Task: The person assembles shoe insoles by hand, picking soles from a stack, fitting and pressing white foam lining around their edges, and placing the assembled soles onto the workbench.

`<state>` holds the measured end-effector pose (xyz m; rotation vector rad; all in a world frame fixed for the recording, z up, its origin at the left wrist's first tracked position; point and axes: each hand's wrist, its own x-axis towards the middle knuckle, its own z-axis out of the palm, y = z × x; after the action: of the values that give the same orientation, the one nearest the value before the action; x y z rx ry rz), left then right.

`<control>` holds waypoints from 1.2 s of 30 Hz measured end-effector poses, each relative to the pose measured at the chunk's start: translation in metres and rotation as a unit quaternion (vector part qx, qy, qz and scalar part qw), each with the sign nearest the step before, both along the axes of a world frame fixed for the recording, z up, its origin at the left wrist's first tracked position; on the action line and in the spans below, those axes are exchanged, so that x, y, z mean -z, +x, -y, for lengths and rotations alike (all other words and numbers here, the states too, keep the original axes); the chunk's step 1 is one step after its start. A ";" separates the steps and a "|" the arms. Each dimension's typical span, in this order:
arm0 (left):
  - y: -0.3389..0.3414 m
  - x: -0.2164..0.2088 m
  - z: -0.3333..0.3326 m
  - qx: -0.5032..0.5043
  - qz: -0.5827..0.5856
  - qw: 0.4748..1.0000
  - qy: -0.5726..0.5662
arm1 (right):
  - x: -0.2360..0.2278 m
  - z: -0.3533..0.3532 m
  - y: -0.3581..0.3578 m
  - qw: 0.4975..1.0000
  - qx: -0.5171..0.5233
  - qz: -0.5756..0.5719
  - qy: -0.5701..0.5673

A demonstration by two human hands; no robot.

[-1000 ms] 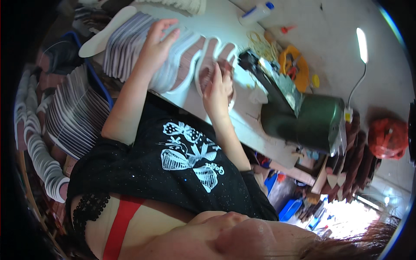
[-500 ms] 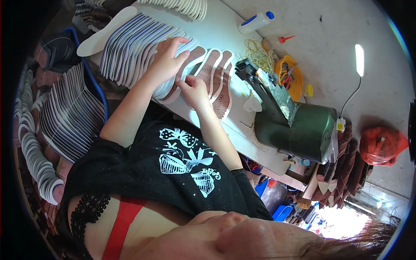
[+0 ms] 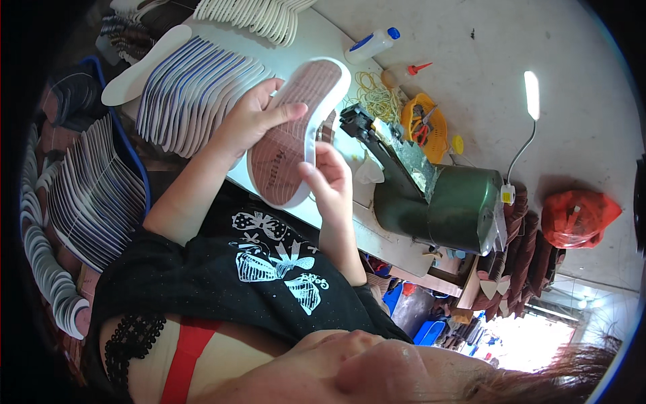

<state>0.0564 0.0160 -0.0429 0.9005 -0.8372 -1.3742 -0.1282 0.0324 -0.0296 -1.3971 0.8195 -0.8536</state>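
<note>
Raised over the table edge is an insole (image 3: 277, 161) with a brown, fine-lined face and a white rim. My left hand (image 3: 250, 116) grips its left edge, the thumb lying across the brown face. My right hand (image 3: 331, 185) pinches the opposite edge lower down, with the thumb in front and the fingers partly hidden behind. To the left, a long row of white and blue-edged insoles (image 3: 192, 101) leans together on the table. Other brown-faced insoles on the table are mostly covered by the held one.
A green machine (image 3: 464, 209) with a dark arm stands right of my hands. Beyond are a yellow basket (image 3: 439, 138) of tools, yellow cord (image 3: 372, 94), a white bottle (image 3: 370, 47) and a lamp (image 3: 532, 94). More stacked insoles (image 3: 87, 198) fill a blue-edged container at the left.
The insole has come up off the table, tilted with its brown face toward me. Both hands have closed on its edges, and the view has shifted slightly.
</note>
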 end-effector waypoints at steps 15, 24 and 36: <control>-0.035 -0.021 -0.010 0.136 -0.008 0.986 -0.096 | -0.017 0.032 -0.035 0.965 -0.138 0.118 0.187; -0.037 -0.031 -0.001 0.079 0.194 0.969 -0.132 | -0.044 0.017 -0.030 0.991 -0.062 -0.096 0.070; -0.040 -0.033 -0.006 0.019 0.227 0.964 -0.134 | -0.023 0.034 -0.034 0.975 -0.165 -0.023 0.148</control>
<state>0.0168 0.0224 -0.0096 1.0042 -1.3606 -1.0622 -0.1622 -0.0017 -0.0069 -1.2439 0.6912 -0.4247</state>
